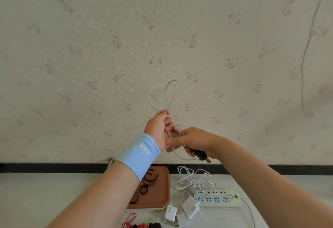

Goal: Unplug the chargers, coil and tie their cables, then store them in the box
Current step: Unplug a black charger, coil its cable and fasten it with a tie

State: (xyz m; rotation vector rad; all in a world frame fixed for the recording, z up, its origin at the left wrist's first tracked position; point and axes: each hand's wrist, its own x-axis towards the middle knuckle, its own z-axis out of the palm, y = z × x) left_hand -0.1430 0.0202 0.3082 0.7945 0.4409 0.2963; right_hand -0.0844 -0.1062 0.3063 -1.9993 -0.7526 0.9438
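Note:
My left hand (159, 128), raised in front of the wall, grips several loops of a grey-white cable (169, 95) that stick up above its fingers. My right hand (193, 141) holds the same cable just below, with a dark plug end (202, 155) poking out under its palm. On the table below lie white chargers (189, 208) with tangled white cables (194, 179). One charger sits plugged into the white power strip (219, 198). A brown box (158, 188) holds several black ties (149, 179).
A red cable with a black plug (142, 223) lies at the table's near edge. A metal post (110, 162) stands by the wall behind the box. The power strip's own cord (250, 211) runs off to the right.

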